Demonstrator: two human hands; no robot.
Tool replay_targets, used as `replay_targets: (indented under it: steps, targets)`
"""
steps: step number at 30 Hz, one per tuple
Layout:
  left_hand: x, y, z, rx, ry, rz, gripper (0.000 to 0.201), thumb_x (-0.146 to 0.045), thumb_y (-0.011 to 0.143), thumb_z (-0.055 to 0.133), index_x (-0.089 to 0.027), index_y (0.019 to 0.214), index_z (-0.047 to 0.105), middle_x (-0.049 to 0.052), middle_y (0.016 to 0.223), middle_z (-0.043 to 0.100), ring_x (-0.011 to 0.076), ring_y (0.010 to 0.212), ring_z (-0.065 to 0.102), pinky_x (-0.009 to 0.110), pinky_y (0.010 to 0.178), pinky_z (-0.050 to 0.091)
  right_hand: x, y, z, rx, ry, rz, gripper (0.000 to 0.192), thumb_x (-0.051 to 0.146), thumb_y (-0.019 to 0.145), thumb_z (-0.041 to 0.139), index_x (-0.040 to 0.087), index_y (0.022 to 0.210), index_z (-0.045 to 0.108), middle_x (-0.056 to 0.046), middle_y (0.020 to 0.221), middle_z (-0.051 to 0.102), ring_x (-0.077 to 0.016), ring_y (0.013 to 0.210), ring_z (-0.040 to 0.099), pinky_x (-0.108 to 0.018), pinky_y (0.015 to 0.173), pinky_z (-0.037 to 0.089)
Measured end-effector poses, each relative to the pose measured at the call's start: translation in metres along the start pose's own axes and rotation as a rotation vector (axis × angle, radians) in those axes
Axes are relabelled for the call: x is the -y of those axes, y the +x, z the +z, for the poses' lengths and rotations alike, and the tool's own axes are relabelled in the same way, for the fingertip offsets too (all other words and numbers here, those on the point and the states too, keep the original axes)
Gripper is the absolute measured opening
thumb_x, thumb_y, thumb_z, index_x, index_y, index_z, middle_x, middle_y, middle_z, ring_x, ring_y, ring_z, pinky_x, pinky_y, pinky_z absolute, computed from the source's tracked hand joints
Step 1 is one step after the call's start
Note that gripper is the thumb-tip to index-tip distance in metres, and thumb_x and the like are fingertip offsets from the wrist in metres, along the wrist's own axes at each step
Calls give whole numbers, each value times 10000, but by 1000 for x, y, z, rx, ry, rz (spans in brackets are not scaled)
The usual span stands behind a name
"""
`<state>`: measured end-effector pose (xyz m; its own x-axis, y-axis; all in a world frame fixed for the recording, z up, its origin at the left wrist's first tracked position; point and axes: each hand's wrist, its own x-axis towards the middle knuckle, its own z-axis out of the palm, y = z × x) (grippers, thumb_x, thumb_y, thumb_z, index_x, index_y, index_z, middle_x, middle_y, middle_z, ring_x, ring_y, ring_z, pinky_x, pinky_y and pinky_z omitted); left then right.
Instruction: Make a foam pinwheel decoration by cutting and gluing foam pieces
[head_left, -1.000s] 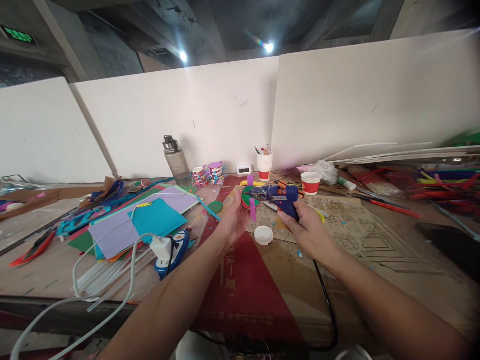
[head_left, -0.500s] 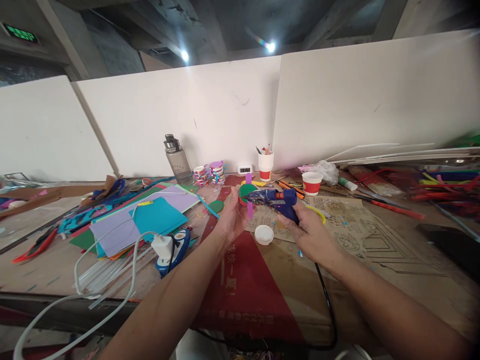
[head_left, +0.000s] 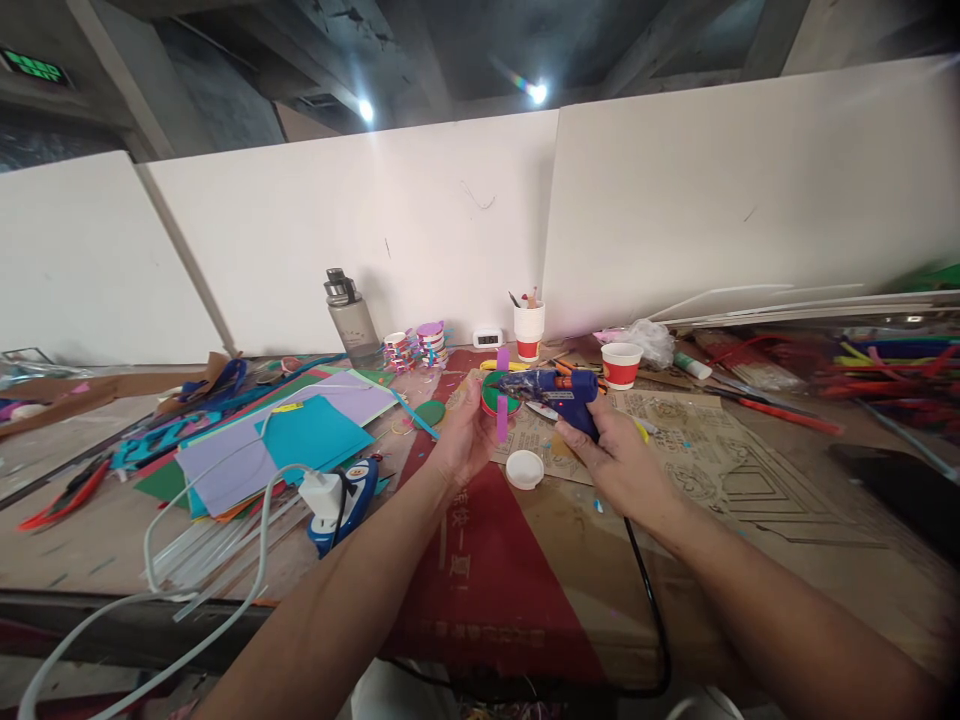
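My left hand (head_left: 466,432) is closed around a small paper cup (head_left: 493,381) whose green round face is turned toward me. Purple strips (head_left: 502,422) stick out above and below that face. In my right hand (head_left: 616,455) is a blue hot glue gun (head_left: 571,394), gripped by its handle. Its nozzle points left and lies over the green face; whether the tip touches it I cannot tell. Below the cup a white round lid (head_left: 524,469) lies on the red part of the cardboard. A black cord hangs from the gun.
Coloured sheets (head_left: 311,438), clear glue sticks (head_left: 225,545) and a blue power strip (head_left: 352,508) with a white plug lie left. Behind stand a bottle (head_left: 352,320), decorated cups (head_left: 430,345), a clock (head_left: 487,339) and a cup of pens (head_left: 529,330). A white-red cup (head_left: 621,366) stands right.
The glue gun's nozzle has shifted slightly, to the upper part of the green face. The cup is tilted a little more toward me. Both hands keep their holds.
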<state>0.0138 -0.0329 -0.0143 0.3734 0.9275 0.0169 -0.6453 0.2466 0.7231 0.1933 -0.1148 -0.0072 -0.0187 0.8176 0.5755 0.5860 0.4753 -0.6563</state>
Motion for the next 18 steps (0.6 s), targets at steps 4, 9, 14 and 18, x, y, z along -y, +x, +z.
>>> replay_targets:
  steps: [4,9,14,18]
  targets:
    - [1,0,1,8,25,-7,380,-527,859,667,-199,1049,697,50,992,736,182,895,686,271,734,539,2,1,-1,-23,28,10,405,360,948,498,228,1325,562,-108,1243,677,-293,1116,622,-469,971,480]
    - [1,1,-2,-4,31,-22,412,-548,846,671,-195,1057,693,47,955,731,170,833,686,259,667,525,0,0,0,-15,-2,-44,436,332,932,520,212,1350,550,-115,1232,690,-300,1104,633,-469,956,489]
    - [-1,3,-3,-53,-6,-1,370,-523,844,685,-207,1037,686,16,862,724,142,717,668,266,662,527,-1,-3,2,5,-37,-24,428,358,935,516,204,1332,556,-109,1089,728,-290,939,662,-429,823,521]
    - [-1,3,-1,-21,-33,3,381,-540,865,643,-176,961,699,24,822,724,131,663,651,256,626,516,0,-4,2,41,-46,-5,407,388,940,507,199,1297,560,-115,1080,723,-296,935,658,-439,823,511]
